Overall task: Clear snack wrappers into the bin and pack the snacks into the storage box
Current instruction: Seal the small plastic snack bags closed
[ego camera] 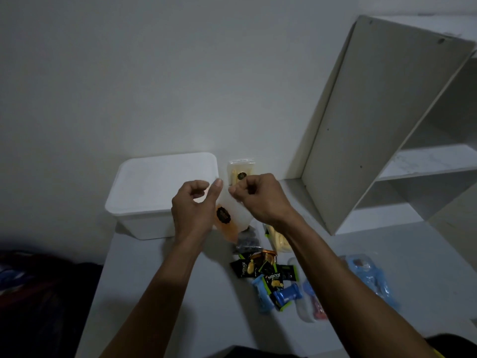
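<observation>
A clear snack packet (233, 215) with a dark round label and an orange lower end was held up between both hands, just in front of the white storage box (157, 200), whose lid was still on. Its upper edge was pinched by the left hand (193, 210) and by the right hand (260, 200), the fingers of both curled in. With the lid on, nothing could be packed; if the packet were pulled apart, its contents could be spilled over the table (160, 280). The loose snacks (268, 275) heaped near the right forearm could be swept off by it. No bin was in view. Whether the packet was full or empty could not be told in the dim light.
</observation>
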Demonstrator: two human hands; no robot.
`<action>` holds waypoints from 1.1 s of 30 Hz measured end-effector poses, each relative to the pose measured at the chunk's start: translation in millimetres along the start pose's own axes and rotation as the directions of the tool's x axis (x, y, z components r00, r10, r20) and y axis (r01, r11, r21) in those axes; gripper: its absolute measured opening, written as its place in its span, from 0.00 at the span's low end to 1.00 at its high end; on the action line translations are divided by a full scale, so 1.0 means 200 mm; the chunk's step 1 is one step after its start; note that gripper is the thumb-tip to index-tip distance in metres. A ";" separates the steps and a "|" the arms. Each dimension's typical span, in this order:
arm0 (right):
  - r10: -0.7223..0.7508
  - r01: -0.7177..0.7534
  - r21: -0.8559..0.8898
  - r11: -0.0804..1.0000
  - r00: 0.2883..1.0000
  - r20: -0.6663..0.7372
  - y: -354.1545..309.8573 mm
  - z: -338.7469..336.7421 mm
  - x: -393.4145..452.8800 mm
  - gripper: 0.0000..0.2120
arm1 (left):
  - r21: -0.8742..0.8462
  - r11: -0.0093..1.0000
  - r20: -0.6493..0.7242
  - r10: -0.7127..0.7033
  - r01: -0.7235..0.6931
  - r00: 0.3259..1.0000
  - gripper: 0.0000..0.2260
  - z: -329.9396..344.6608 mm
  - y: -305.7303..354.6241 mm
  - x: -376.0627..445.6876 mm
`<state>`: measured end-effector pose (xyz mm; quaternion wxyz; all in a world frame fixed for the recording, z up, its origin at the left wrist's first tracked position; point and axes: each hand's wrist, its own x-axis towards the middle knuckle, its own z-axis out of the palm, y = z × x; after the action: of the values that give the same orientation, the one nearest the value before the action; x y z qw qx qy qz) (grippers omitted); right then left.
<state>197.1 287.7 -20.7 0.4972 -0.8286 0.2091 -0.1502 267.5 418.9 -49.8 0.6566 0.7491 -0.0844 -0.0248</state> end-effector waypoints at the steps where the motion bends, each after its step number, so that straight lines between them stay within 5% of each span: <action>1: -0.009 0.009 -0.011 1.000 1.000 -0.011 0.00 0.02 0.00 0.10 | 0.030 1.000 0.000 -0.007 0.007 1.000 0.12 0.01 0.00 -0.01; 15: 0.055 -0.057 0.035 0.998 0.997 0.053 0.06 0.08 -0.07 0.09 | -0.076 0.976 0.016 -0.203 0.203 0.979 0.12 0.00 0.07 0.01; 25: 0.026 -0.026 -0.010 1.000 1.000 -0.016 0.07 0.14 -0.09 0.08 | 0.066 0.967 0.045 -0.249 0.245 0.968 0.07 0.00 0.09 -0.06; 33: 0.151 -0.147 0.046 0.988 0.985 -0.082 0.08 0.16 -0.12 0.08 | 0.045 0.944 0.079 -0.330 0.327 0.941 0.10 0.02 0.04 -0.08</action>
<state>187.9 316.9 -50.5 0.5140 -0.7934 0.2884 -0.1521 250.5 416.4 -43.2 0.6275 0.7610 0.0133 -0.1645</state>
